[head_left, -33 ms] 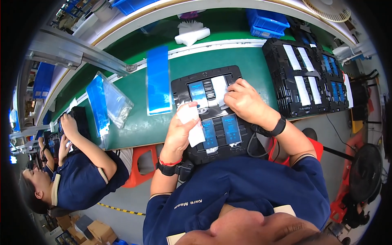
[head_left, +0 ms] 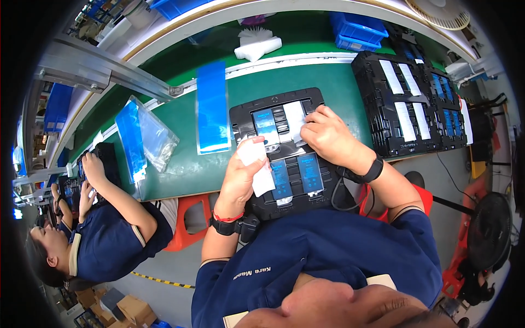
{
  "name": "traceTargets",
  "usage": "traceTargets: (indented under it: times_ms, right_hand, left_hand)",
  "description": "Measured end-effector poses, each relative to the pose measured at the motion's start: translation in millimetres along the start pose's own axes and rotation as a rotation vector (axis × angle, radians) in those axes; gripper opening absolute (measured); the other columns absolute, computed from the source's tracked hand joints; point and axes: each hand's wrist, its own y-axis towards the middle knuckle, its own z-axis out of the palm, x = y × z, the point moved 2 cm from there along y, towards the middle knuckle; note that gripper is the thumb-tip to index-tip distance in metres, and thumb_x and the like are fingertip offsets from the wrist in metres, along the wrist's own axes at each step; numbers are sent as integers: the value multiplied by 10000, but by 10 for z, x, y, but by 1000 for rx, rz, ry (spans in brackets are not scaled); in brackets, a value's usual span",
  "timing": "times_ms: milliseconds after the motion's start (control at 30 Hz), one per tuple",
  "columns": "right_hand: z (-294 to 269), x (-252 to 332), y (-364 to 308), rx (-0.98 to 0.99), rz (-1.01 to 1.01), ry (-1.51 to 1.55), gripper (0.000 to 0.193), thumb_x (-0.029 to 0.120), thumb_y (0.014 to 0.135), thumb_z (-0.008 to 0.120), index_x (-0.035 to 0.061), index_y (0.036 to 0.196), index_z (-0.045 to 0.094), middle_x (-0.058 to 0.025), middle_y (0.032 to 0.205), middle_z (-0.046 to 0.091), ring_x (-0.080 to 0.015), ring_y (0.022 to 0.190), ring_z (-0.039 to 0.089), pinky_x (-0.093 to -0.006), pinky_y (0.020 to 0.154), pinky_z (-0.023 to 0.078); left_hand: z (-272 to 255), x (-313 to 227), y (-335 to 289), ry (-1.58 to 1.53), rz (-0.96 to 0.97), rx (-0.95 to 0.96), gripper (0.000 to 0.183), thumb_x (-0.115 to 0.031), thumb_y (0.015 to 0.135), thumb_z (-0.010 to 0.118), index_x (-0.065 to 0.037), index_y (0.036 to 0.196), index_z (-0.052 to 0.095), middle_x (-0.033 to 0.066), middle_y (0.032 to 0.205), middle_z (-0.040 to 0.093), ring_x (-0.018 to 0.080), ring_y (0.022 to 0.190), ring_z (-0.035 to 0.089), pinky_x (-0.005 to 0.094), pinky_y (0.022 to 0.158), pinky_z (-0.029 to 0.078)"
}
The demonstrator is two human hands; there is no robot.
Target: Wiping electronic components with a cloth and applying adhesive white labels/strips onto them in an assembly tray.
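A black moulded tray (head_left: 243,101) rests on the green bench, holding flat blue battery-like packs. One blue pack (head_left: 266,124) sits at its upper left, another pack (head_left: 280,177) at lower left, and a third pack (head_left: 310,172) at lower right. Over the upper-right slot lies a white strip (head_left: 293,116); what is under it is hidden. My right hand (head_left: 328,134) is closed, with fingertips pinched at that strip's right edge. Closed between thumb and fingers of my left hand (head_left: 238,172) are white strips (head_left: 263,180), held above the tray's left side.
Blue film sheets (head_left: 213,109) and a clear plastic bag (head_left: 158,141) lie left of the tray. More black trays (head_left: 383,104) with white strips and blue packs stand at right. Blue bins (head_left: 358,30) sit behind. A co-worker (head_left: 109,235) works at left; a black fan (head_left: 490,224) stands at right.
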Motion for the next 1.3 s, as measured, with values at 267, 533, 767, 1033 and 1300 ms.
traceTargets:
  times_ms: [267, 533, 767, 1033, 1300]
  right_hand:
    - [-109, 18, 75, 118, 21, 58, 172, 199, 697, 703, 63, 751, 613, -58, 745, 629, -235, 870, 575, -392, 867, 407]
    - [-160, 229, 421, 85, 232, 442, 268, 267, 723, 738, 45, 837, 640, -102, 740, 640, -294, 759, 609, -393, 783, 468]
    - [-100, 37, 576, -56, 501, 780, 134, 143, 790, 677, 19, 771, 631, -117, 682, 634, -232, 623, 619, -343, 590, 475]
    - [10, 182, 644, -161, -92, -3, 111, 68, 681, 648, 55, 727, 547, -60, 679, 530, -233, 714, 554, -362, 736, 436]
    - [298, 294, 520, 90, -150, -5, 65, 100, 683, 595, 69, 676, 539, -44, 623, 549, -203, 687, 559, -349, 790, 435]
  left_hand:
    - [-53, -39, 48, 13, 32, -8, 402, 19, 844, 601, -6, 1226, 478, 75, 828, 599, 161, 727, 593, 283, 677, 491]
    - [114, -47, 106, 51, 93, 40, 439, 34, 800, 672, -23, 1200, 501, 60, 978, 605, 132, 876, 594, 267, 769, 495]
    - [-139, -50, 60, -85, 87, 19, 459, 66, 810, 620, -17, 1234, 466, 67, 970, 578, 154, 880, 592, 293, 761, 507]
    - [-311, -113, -74, -109, 146, -109, 507, 75, 829, 564, 4, 1303, 398, 59, 889, 557, 170, 802, 589, 317, 732, 517]
    - [-339, -69, -79, -168, 130, -131, 519, 48, 831, 586, 19, 1308, 384, 73, 895, 555, 201, 813, 580, 340, 752, 514]
